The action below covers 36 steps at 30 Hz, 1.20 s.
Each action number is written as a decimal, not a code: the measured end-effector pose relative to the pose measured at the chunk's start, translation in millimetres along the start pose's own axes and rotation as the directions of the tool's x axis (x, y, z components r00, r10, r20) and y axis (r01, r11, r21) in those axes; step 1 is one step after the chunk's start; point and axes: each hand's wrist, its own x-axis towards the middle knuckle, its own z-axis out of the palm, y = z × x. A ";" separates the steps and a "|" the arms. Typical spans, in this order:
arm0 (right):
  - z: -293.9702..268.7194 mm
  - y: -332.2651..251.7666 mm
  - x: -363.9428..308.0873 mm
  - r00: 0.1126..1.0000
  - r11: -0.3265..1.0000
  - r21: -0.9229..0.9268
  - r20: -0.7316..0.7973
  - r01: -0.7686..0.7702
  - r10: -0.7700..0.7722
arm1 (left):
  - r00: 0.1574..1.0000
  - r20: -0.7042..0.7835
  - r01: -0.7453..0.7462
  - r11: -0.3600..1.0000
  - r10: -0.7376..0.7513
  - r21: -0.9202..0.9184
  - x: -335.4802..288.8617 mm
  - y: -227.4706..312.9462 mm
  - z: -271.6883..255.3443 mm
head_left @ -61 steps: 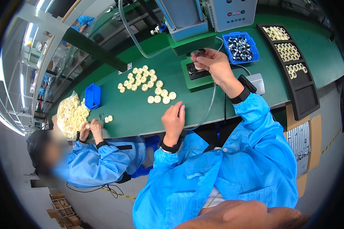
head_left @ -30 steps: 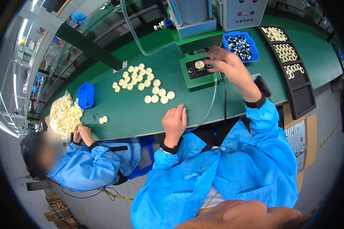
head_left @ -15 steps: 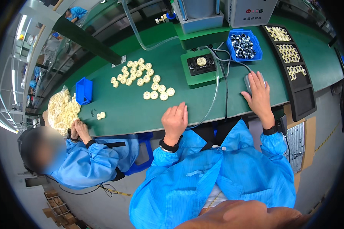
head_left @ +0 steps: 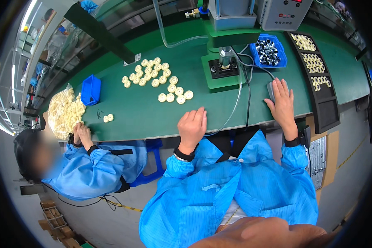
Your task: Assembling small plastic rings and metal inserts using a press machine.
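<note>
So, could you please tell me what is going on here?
The person's right hand lies open on a grey box; the left hand rests near the edge of the bench, holding nothing visible. The press has its metal ram down over a cream gear in the black fixture. At left, a co-worker's hands are beside a bag of cream parts.

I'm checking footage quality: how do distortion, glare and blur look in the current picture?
Head view: the green table curves along its front edge; head view: light tubes at far left glare white; head view: the co-worker's face is blurred, while the wearer's left hand and right hand look fairly sharp.
</note>
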 end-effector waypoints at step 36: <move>-20.9 -105.8 96.0 0.990 0.156 0.987 -0.028 0.049 -0.135 | 1.000 0.021 0.003 1.000 -0.003 -0.011 1.3 -1.5 -3.3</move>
